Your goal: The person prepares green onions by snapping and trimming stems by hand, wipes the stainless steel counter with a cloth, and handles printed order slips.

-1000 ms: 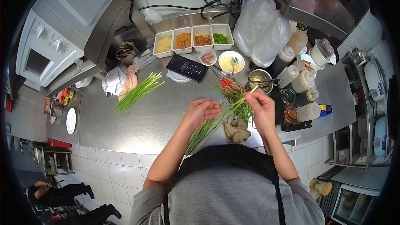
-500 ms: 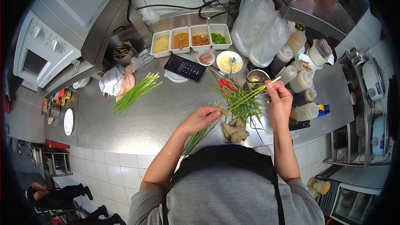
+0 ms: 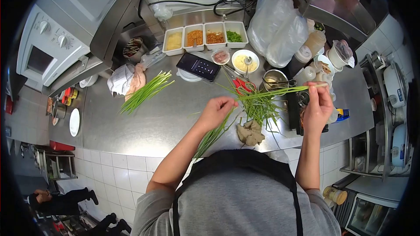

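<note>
My right hand [image 3: 318, 108] pinches the pale ends of a few long chives [image 3: 286, 90], which stretch left over the counter. My left hand [image 3: 217, 112] has its thumb and fingers pressed together near the far side of the loose greens; what is between them is too small to make out. Beneath the held stalks lies a tangled heap of chive leaves [image 3: 261, 110]. More chives [image 3: 209, 142] lie under my left forearm by the counter edge. A crumpled brownish cloth [image 3: 250, 133] is just below the heap. Red-handled scissors [image 3: 243, 85] rest behind it.
A neat chive bundle [image 3: 148, 91] lies at left. Behind are white food trays [image 3: 173, 51], a phone [image 3: 197, 67], a bowl with a spoon [image 3: 245, 61] and a metal cup [image 3: 274, 78]. Bottles [image 3: 302, 57] crowd the right. Another person [image 3: 61, 201] is at far lower left.
My right hand has moved right, drawing the held chives out straighter and away from my left hand. My left hand has shifted slightly up, its fingertips more tightly pinched.
</note>
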{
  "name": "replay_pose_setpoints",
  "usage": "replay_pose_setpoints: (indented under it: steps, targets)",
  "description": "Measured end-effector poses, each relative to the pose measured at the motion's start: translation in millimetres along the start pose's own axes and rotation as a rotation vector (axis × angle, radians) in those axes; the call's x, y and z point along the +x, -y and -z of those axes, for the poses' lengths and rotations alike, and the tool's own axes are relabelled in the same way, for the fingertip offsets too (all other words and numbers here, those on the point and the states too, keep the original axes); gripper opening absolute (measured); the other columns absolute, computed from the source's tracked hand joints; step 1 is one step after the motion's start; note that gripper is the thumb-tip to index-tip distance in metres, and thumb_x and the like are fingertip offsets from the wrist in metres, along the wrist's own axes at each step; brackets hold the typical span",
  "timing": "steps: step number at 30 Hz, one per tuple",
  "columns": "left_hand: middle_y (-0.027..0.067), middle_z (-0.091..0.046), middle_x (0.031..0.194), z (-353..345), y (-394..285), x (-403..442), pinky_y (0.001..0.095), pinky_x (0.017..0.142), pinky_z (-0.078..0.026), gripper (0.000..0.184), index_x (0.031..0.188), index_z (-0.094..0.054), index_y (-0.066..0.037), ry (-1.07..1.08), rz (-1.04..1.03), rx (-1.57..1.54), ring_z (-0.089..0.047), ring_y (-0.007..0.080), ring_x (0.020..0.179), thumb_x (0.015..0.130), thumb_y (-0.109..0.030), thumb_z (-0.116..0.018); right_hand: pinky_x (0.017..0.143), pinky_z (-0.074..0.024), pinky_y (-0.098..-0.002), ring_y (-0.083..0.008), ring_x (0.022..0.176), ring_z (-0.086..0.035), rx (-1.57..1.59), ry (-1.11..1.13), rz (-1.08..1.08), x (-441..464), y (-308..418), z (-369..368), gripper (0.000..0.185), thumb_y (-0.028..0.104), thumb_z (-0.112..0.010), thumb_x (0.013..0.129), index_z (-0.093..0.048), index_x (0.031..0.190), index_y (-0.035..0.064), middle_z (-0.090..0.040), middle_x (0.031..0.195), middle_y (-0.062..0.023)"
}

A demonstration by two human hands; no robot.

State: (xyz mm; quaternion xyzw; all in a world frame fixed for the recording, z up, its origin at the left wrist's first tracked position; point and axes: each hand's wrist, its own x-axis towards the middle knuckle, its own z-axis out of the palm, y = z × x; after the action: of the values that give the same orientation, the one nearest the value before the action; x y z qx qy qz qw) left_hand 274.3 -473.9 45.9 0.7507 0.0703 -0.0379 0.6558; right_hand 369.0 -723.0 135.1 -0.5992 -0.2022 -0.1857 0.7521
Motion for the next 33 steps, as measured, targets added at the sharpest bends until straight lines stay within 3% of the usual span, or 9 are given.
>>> replay_pose_setpoints:
  steps: [4,9,11,13,16,19,23,29,33]
  targets:
    - [0.0057,-0.06,0.102,5.0,31.8,31.6,0.0258,0.073,-0.045,0.025,0.1,-0.065,0.0,-0.177,0.205,-0.192,-0.055,0.0119,0.084,0.088,-0.021,-0.059,0.082,-0.0447,-0.0293,-0.0193,0.087,-0.058,0.001,0.017,0.114,-2.2,21.6,5.3,0.006,-0.001,-0.054,0.088,-0.059,0.09,-0.0021,-0.056,0.093,-0.009]
    - [0.0086,-0.058,0.119,-28.2,15.9,43.1,0.0303,0.094,-0.039,0.034,0.117,-0.059,-0.006,-0.409,-0.311,0.803,-0.053,0.0181,0.108,0.091,-0.027,-0.054,0.082,-0.0429,-0.0275,-0.0171,0.088,-0.056,-0.126,0.211,-0.015,-9.1,24.8,5.7,0.006,0.0,-0.058,0.086,-0.062,0.089,-0.002,-0.056,0.093,-0.0075]
    - [0.0081,-0.058,0.119,-27.8,-3.5,38.7,0.0314,0.099,-0.035,0.036,0.121,-0.056,-0.008,-0.349,-0.401,0.684,-0.052,0.0181,0.112,0.094,-0.029,-0.05,0.082,-0.0412,-0.0259,-0.015,0.09,-0.054,-0.106,0.319,-0.121,-20.6,17.3,-5.6,0.005,0.0,-0.061,0.083,-0.064,0.087,-0.002,-0.057,0.091,-0.0061]
    - [0.0079,-0.059,0.115,-19.2,-26.0,29.2,0.032,0.1,-0.033,0.036,0.121,-0.055,-0.008,0.064,-0.426,-0.006,-0.051,0.0162,0.11,0.096,-0.031,-0.044,0.082,-0.0409,-0.0261,-0.0149,0.09,-0.053,-0.086,0.348,-0.183,-38.0,2.3,-20.0,0.006,0.0,-0.063,0.082,-0.065,0.088,-0.0016,-0.057,0.09,-0.0057]
    - [0.0058,-0.062,0.1,-15.2,-40.5,-5.1,0.033,0.09,-0.041,0.033,0.112,-0.057,-0.006,0.422,-0.282,-0.034,-0.054,0.0148,0.098,0.099,-0.03,-0.039,0.081,-0.0406,-0.0254,-0.0142,0.089,-0.053,-0.042,0.367,-0.224,-56.9,-12.8,-46.0,0.01,0.001,-0.063,0.082,-0.066,0.092,-0.0016,-0.056,0.089,-0.0054]
    - [0.001,-0.06,0.086,12.4,-30.0,-26.4,0.0342,0.076,-0.046,0.031,0.098,-0.059,-0.005,0.272,0.01,-0.054,-0.055,0.0148,0.083,0.099,-0.028,-0.039,0.083,-0.0397,-0.0252,-0.0136,0.089,-0.051,-0.2,0.499,-0.27,-60.2,-20.5,-62.7,0.026,0.009,-0.06,0.087,-0.061,0.111,-0.0005,-0.054,0.092,-0.0052]
    - [0.0119,-0.059,0.071,117.4,28.6,-33.6,0.0373,0.068,-0.046,0.021,0.093,-0.062,-0.001,-0.404,-0.395,0.552,-0.058,0.031,0.07,0.094,-0.017,-0.047,0.085,-0.0404,-0.0277,-0.0163,0.092,-0.053,-0.255,0.545,-0.341,-67.5,-38.5,-64.8,0.032,0.013,-0.058,0.087,-0.057,0.117,-0.0002,-0.056,0.095,-0.007]
    - [0.0186,-0.053,0.114,230.8,95.4,-35.0,0.0446,0.087,-0.041,0.029,0.112,-0.056,-0.003,-0.957,-0.087,1.457,-0.051,0.0372,0.103,0.084,-0.011,-0.055,0.083,-0.0426,-0.0295,-0.0232,0.094,-0.056,-0.426,0.668,-0.262,-86.6,-63.3,-56.6,0.022,0.009,-0.06,0.083,-0.062,0.104,0.0013,-0.057,0.098,-0.0117]
    - [0.014,-0.056,0.109,181.5,77.9,-28.4,0.0443,0.085,-0.042,0.035,0.111,-0.057,-0.007,-0.618,-0.449,1.129,-0.052,0.0342,0.102,0.078,-0.014,-0.064,0.08,-0.0439,-0.0347,-0.0287,0.093,-0.056,-0.519,0.758,-0.238,-105.5,-71.0,-57.1,0.022,0.007,-0.063,0.079,-0.064,0.101,0.0065,-0.056,0.097,-0.0118]
